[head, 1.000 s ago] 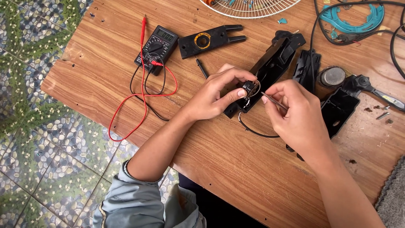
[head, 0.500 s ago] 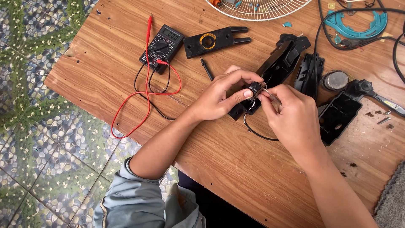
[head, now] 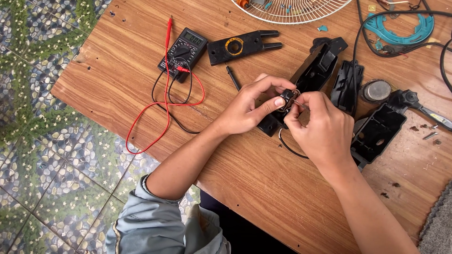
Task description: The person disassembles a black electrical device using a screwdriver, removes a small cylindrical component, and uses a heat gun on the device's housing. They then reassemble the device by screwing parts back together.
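While curled inward, both hands' fingers around small black part.

A black multimeter lies in the upper left part of the wooden table, its red lead and black lead looping below it. Just right of it lies a flat black bracket. A white fan grille sits at the top edge, a teal ring at the upper right. Patterned floor tiles fill the left.

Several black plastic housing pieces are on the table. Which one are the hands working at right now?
The long black housing lying diagonally under both hands: left hand and right hand pinch a small black part at its lower end. The open shell and ribbed piece lie untouched to the right.
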